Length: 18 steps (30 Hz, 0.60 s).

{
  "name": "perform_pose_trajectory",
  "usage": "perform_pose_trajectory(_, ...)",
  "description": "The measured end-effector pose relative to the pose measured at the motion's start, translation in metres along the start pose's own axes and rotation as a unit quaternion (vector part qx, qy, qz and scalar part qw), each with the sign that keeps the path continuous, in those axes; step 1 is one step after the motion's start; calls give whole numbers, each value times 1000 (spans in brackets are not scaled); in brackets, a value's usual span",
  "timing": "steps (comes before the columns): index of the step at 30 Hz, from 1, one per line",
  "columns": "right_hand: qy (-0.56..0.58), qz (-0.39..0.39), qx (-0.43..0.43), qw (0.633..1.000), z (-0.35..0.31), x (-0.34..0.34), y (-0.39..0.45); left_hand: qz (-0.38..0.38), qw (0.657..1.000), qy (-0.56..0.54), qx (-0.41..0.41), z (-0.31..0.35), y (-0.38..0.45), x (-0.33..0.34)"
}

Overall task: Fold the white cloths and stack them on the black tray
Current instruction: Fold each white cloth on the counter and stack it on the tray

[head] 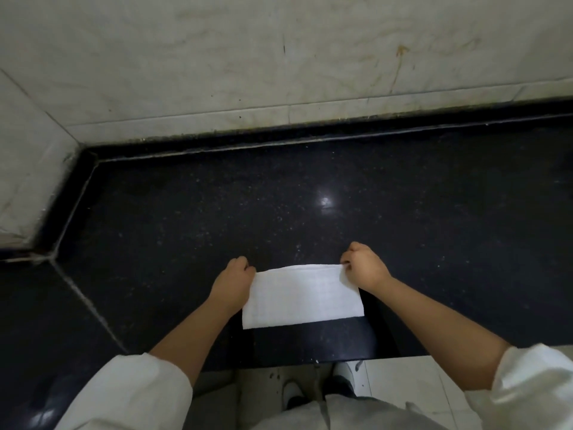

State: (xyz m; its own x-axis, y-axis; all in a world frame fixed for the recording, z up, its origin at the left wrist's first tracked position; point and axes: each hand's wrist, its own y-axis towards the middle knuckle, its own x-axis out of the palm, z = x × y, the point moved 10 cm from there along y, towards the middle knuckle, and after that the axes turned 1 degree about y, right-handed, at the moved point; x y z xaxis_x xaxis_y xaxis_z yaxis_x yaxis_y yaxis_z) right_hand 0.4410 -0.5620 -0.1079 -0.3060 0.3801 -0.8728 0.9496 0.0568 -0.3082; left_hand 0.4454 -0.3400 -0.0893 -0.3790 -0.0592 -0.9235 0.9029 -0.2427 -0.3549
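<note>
Left hand [234, 279] and right hand [364, 268] pinch the cloth's [302, 294] far corners (over the desk [186, 212]); uneven pulling could skew the fold.

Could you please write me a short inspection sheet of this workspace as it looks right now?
Surface: black speckled countertop, glossy, with a light reflection.
Job's things: one white cloth, a flat rectangle near the front edge; black tray not in view.
Clutter: nothing seen.
Hands: left hand grips the cloth's far left corner; right hand pinches its far right corner.
Cables: nothing seen.
Surroundings: stained pale marble wall behind and at left; tiled floor and shoes below the counter edge.
</note>
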Motion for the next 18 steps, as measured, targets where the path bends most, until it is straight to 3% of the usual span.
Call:
perform_pose_trajectory(3, 92, 100, -7, 991, 1, -43, -4, 122, 992, -23, 19, 1, -9, -54)
perform_pose_trajectory(6, 129, 218, -49, 966, -6, -100, -13, 260, 954, 28, 149, 18, -23, -94)
perform_pose_trajectory(10, 122, 288, -110, 944, -14, -127, -34, 314, 931, 22, 184, 29, -42, -100)
perform_pose_trajectory(12, 79, 278, -142, 947, -13, -112, -46, 298, 934, 29, 197, 30, -44, -76)
perform_pose_trajectory(14, 18, 242, -145, 959, -3, -80, -55, 227, 947, 49, 223, 34, -45, -30)
perform_pose_trajectory(18, -83, 123, -82, 986, 28, -5, -71, 95, 972, 38, 209, 33, -53, 49)
